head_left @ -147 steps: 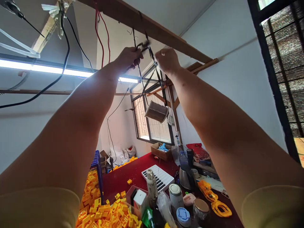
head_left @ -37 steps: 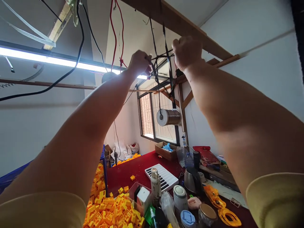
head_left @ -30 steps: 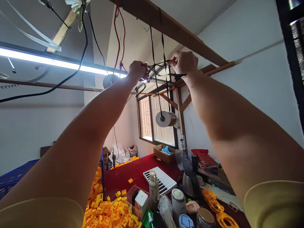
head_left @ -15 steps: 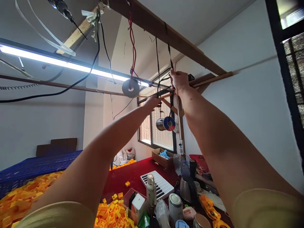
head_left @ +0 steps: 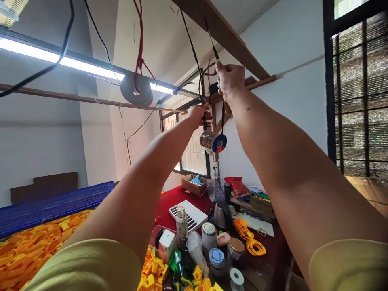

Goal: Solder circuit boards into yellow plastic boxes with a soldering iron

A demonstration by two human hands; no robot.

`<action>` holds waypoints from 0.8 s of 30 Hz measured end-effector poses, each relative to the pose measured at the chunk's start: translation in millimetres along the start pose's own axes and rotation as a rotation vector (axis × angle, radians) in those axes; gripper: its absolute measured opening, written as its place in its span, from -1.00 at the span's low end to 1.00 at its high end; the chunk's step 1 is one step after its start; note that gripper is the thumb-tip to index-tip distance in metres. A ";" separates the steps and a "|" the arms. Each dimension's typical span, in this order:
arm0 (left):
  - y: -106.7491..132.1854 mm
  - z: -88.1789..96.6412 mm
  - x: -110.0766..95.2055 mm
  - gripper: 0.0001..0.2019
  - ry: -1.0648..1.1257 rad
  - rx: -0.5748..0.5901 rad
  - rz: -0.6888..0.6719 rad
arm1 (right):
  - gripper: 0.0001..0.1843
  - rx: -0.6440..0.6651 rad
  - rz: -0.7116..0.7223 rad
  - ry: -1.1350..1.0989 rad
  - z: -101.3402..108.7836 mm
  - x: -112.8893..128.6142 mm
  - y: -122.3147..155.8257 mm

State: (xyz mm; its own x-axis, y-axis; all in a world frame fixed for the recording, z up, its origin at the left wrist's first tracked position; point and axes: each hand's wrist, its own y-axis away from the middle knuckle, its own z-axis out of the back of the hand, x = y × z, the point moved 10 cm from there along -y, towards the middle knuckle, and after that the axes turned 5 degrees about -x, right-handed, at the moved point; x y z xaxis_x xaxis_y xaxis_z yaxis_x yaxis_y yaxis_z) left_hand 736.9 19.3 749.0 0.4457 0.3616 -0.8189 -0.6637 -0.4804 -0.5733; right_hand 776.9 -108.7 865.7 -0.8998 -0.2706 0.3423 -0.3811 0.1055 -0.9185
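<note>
A spool of wire (head_left: 209,140) with a blue and red end label hangs on black cord (head_left: 192,42) from a wooden beam. My right hand (head_left: 230,79) is closed round the right-hand strand, well above the spool. My left hand (head_left: 198,115) is lower, at the left strand just over the spool. Its fingers are bent round the cord with small gaps between them; the thumb's grip is partly hidden. Between the hands, a loop of cord runs across from one strand to the other.
The wooden beam (head_left: 224,36) crosses overhead, near a lit tube lamp (head_left: 87,66) and a grey disc (head_left: 136,89) on red cord. Below, a red table (head_left: 169,198) carries a white tray (head_left: 189,214), bottles, a kettle (head_left: 222,214) and yellow plastic parts (head_left: 153,270).
The view has swung right and down. My left hand has come up nearer the right strand, and the spool hangs closer beneath it. My right hand keeps its grip on the cord.
</note>
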 end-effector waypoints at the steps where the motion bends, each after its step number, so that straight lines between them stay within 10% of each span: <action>1: -1.6 -0.1 1.2 -0.77 0.010 0.003 -0.002 | -0.61 -0.020 -0.037 0.010 3.7 -3.1 4.5; 14: 9.2 16.3 27.9 -0.70 -0.041 -0.023 -0.019 | -0.79 0.164 -0.191 -0.009 6.8 -10.9 88.7; 17: 11.3 25.0 31.1 -0.65 -0.034 -0.023 -0.018 | -0.89 0.212 -0.175 -0.015 11.4 -24.0 136.4; 24: 22.9 43.7 24.7 -0.65 -0.016 -0.059 -0.006 | -0.43 0.313 -0.475 -0.038 8.8 -113.9 289.2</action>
State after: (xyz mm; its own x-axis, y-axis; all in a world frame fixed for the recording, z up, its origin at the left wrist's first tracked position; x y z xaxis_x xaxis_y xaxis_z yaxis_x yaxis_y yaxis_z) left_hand 706.4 52.2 716.8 0.4397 0.3770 -0.8152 -0.6245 -0.5240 -0.5792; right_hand 771.1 -55.8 559.3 -0.6343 -0.2538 0.7302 -0.6558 -0.3234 -0.6821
